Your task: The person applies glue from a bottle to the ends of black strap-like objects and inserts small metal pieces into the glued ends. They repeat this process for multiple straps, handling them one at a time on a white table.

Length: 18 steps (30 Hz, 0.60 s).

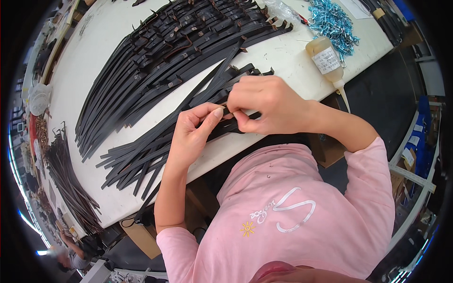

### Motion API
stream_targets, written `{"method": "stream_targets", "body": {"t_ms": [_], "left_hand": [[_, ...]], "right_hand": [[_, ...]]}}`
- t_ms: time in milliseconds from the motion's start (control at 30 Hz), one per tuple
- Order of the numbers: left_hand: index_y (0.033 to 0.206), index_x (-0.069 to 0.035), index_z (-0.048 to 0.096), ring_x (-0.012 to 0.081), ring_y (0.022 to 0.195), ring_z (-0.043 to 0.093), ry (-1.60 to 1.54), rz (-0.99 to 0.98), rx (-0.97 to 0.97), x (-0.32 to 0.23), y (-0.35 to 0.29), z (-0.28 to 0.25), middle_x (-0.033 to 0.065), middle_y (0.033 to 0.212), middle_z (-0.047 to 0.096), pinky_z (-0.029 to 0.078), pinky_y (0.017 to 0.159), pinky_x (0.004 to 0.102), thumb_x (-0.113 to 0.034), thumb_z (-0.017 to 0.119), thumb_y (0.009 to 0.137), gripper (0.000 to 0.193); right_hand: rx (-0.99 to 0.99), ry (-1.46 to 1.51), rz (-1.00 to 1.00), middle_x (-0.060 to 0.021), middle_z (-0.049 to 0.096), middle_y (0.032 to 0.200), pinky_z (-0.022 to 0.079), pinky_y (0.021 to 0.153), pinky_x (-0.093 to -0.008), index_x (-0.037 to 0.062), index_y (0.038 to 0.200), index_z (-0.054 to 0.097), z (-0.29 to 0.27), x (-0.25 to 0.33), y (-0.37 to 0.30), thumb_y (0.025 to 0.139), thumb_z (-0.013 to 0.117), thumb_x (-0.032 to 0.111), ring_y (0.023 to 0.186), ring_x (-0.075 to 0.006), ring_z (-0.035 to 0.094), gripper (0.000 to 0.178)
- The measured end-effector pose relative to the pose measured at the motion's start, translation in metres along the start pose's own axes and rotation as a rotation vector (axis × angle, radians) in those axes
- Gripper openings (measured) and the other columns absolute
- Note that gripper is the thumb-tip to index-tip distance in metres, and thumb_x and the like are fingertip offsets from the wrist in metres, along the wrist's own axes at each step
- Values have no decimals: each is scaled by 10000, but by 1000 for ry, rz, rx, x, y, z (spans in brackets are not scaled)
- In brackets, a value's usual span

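Note:
My left hand (196, 127) is closed, thumb and forefinger pinching a narrow black strap near its end. Just to the right, my right hand (266, 104) has its fingers curled and pressed together at the same strap end. The fingers cover most of that end, so its details are hidden. Under and around both hands lies a loose pile of black straps (137, 162), fanned toward the lower left on the white table (115, 205). Beyond them spreads a larger, layered heap of black straps (141, 80) with bent, brownish ends.
A bottle (325, 59) of yellowish liquid with a long nozzle lies near the table's right edge. Behind it sits a pile of blue metal-hooked pieces (332, 23). Dark brown strips (71, 179) lie at the far left. Another person (71, 252) is at the lower left.

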<state>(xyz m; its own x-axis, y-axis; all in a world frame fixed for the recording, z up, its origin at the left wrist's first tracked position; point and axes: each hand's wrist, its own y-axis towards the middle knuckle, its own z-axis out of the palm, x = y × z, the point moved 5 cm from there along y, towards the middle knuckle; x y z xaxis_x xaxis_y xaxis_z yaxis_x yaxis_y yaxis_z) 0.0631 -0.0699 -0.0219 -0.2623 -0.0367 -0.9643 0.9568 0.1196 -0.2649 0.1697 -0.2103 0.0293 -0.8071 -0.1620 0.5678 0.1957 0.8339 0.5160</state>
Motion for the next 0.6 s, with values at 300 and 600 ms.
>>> {"method": "stream_targets", "body": {"t_ms": [300, 600], "left_hand": [[1084, 10, 727, 12, 798, 524, -18, -1, 16, -2, -1, 1, -2, 936, 722, 425, 719, 185, -197, 590, 1049, 251], [1087, 6, 719, 4, 703, 455, 35, -5, 13, -3, -5, -1, -25, 871, 695, 376, 622, 205, -175, 593, 1042, 225]], "right_hand": [[11, 371, 527, -32, 665, 747, 484, 628, -248, 26, 937, 678, -4, -26, -17, 908, 636, 77, 678, -93, 617, 73], [602, 830, 456, -31, 689, 742, 498, 665, -271, 20, 745, 702, -12, -16, -25, 960, 624, 121, 731, -137, 640, 249]]}}
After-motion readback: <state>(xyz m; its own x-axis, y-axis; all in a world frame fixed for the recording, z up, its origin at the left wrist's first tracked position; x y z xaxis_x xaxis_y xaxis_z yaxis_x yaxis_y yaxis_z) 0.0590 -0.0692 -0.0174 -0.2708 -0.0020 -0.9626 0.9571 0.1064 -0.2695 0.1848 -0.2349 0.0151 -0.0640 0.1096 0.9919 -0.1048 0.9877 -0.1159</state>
